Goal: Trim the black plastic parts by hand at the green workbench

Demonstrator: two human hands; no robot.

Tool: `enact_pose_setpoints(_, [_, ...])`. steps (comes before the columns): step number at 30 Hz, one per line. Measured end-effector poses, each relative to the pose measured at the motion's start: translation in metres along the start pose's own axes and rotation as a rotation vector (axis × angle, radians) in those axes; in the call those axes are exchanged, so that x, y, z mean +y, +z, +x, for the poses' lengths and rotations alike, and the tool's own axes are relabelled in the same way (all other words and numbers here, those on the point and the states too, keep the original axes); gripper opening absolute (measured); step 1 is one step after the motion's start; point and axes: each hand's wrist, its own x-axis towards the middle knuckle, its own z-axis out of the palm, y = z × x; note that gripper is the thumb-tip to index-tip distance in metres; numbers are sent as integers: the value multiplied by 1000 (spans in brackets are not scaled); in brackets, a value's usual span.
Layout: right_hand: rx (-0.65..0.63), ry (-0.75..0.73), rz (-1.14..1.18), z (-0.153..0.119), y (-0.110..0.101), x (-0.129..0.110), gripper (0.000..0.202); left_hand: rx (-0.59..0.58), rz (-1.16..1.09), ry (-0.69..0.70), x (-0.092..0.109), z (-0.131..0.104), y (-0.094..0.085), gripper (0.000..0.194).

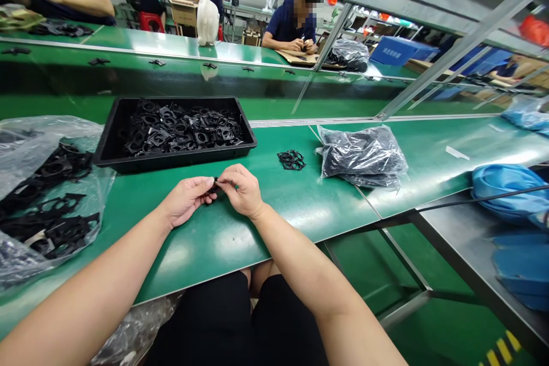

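Note:
Both hands meet over the green table, fingers closed on one small black plastic part (215, 182) that they mostly cover. My left hand (187, 200) pinches it from the left, and my right hand (241, 190) grips it from the right with thumb and fingertips. Just behind them stands a black tray (180, 160) full of black plastic frames with round holes (189, 128). A small pile of thin black parts (291, 159) lies to the right of my right hand. On the left, an open clear bag (103, 183) holds more black parts (55, 200).
A filled clear plastic bag (362, 154) lies on the table (274, 211) at right. Behind, a conveyor (180, 83) carries spaced black parts. A metal post (467, 46) slants across the right. Blue cloth (510, 189) rests on a steel side table (454, 240). Co-workers (294, 23) sit opposite.

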Motion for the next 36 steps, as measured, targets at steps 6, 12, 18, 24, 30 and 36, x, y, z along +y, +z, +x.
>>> enact_pose_setpoints(6, [-13, 223, 129, -1, 4, 2, 11, 2, 4, 12, -1, 0, 1, 30])
enact_pose_setpoints(12, [75, 406, 283, -3, 6, 11, 22, -30, -92, 22, -1, 0, 0, 37])
enact_pose_setpoints(18, [72, 219, 53, -1, 1, 5, 14, -50, -129, 64, -4, 3, -3, 33])
enact_pose_setpoints(24, [39, 169, -5, 1, 0, 4, 14, -50, -122, 66, -6, 2, -2, 36])
enact_pose_setpoints(30, [32, 178, -18, 2, -1, 1, 14, -38, -122, 62, -5, 3, -2, 36])
enact_pose_setpoints(36, [33, 154, -21, 2, -1, 2, 12, -43, -110, 62, -5, 2, -2, 36])
